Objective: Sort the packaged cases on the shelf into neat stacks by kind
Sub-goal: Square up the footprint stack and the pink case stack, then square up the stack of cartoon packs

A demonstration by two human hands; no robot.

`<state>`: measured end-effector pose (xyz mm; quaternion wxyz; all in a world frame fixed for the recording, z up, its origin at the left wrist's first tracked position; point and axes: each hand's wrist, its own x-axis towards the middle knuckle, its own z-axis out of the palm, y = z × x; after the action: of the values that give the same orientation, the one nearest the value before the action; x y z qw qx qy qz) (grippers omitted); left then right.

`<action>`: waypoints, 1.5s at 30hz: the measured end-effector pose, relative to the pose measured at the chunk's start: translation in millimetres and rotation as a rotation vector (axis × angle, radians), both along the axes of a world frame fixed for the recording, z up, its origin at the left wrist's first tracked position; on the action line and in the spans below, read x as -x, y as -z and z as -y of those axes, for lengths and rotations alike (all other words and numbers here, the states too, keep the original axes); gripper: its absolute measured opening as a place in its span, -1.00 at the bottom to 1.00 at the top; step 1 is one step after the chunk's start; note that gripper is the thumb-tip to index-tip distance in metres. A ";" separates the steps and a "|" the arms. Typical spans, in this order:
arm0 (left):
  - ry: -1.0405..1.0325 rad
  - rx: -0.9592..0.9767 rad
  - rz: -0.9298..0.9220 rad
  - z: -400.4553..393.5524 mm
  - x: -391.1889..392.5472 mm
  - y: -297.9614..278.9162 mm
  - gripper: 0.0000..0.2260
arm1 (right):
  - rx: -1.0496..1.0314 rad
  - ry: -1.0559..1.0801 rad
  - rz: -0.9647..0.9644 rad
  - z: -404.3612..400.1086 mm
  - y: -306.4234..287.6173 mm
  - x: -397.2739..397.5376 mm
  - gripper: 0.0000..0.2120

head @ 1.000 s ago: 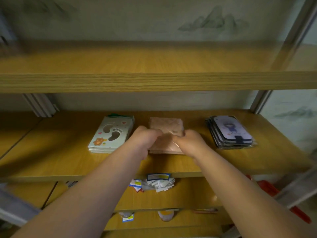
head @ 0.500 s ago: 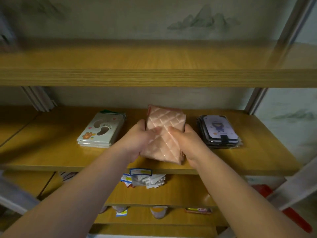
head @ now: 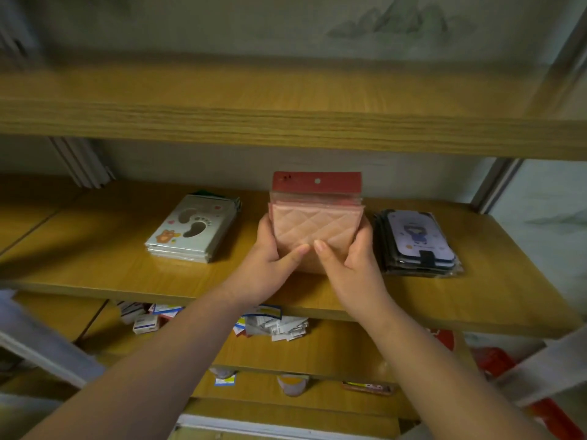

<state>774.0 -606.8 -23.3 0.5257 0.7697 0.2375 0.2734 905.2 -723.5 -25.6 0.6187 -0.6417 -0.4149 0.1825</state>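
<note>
My left hand (head: 270, 265) and right hand (head: 352, 265) clamp the pink cases (head: 316, 230) upright on the middle shelf (head: 95, 274). Uneven squeezing could fan the slick packets. The footprint stack (head: 193, 230) and dark stack (head: 419, 242) flank them closely, limiting room to lay them flat.

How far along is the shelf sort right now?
Two stacks look finished: the footprint cases on the left and the dark cases on the right, both lying flat. The pink quilted cases stand upright between the left hand and right hand, being squared. They are not yet laid flat.
</note>
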 end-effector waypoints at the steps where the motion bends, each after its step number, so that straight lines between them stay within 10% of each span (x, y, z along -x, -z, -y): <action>1: 0.016 -0.017 -0.002 0.6 -0.3 0.8 -0.23 | -0.004 0.002 0.001 0.5 0.5 -0.3 -0.31; 17: -0.305 -0.137 -0.217 -25.5 -15.4 -13.5 -0.66 | 0.310 0.197 -0.058 -28.5 -28.1 -30.8 -0.53; 33: -0.240 0.081 -0.610 -59.1 -27.5 -31.4 -0.52 | 0.687 0.013 -0.154 -69.8 -30.4 -35.7 -0.86; 37: -0.253 0.061 -0.599 -56.4 -28.8 -27.2 -0.51 | 0.782 -0.010 0.018 -65.8 -37.9 -31.8 -0.48; 45: -0.390 -0.717 -0.787 -25.8 -51.5 -40.4 -0.54 | 0.637 0.105 0.291 -19.7 -48.2 -48.6 -0.59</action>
<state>825.5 -581.0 17.1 0.0429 0.8859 0.4456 0.1213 953.7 -703.8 22.6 0.3304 -0.8422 -0.3873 0.1774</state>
